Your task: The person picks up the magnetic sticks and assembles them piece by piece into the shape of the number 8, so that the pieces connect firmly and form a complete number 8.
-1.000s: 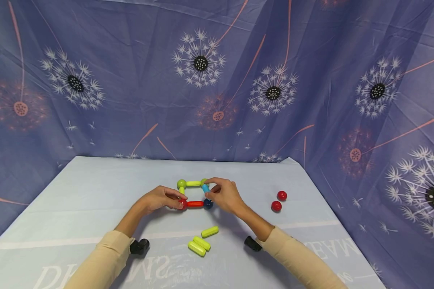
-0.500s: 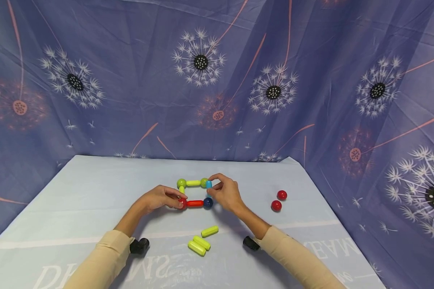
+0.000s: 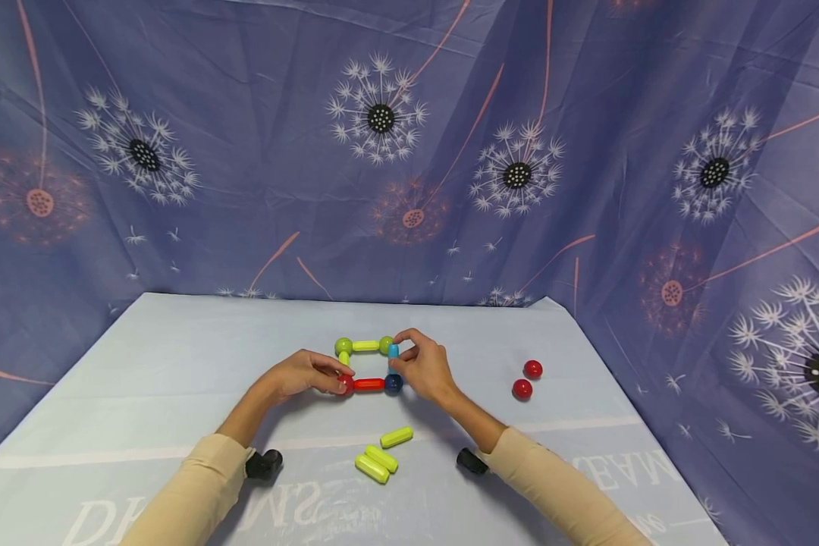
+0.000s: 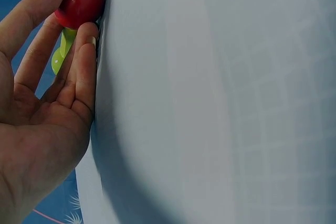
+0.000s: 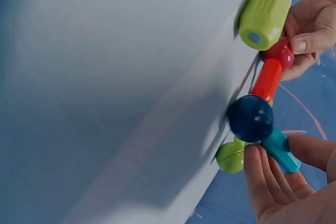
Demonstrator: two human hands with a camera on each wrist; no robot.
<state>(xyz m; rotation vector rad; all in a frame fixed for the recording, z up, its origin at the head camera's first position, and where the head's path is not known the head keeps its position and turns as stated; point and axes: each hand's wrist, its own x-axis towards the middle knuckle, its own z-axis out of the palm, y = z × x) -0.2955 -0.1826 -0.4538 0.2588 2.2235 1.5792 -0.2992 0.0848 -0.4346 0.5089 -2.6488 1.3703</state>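
Four-sided outline of toy rods and balls lies on the table. My left hand point(image 3: 310, 374) pinches the red ball point(image 4: 81, 3) at its near left corner between thumb and fingers. From there a red rod point(image 3: 369, 384) runs to a dark blue ball point(image 5: 251, 119) at the near right. My right hand point(image 3: 425, 368) pinches a light blue rod point(image 5: 281, 150), one end at the dark blue ball, the other tilted up off the table. Green balls point(image 3: 343, 346) form the two far corners, joined by a yellow-green rod point(image 3: 365, 346); another rod runs along the left side.
Several loose yellow-green rods point(image 3: 371, 469) lie in front of the outline. Two red balls point(image 3: 522, 390) rest to the right. Black wrist cameras point(image 3: 263, 465) show at both sleeves. A blue patterned cloth point(image 3: 409, 152) hangs behind the table.
My right hand has shifted slightly right and turned the light blue rod from slanting beside the far right green ball to standing above the dark blue ball. The left hand keeps still.
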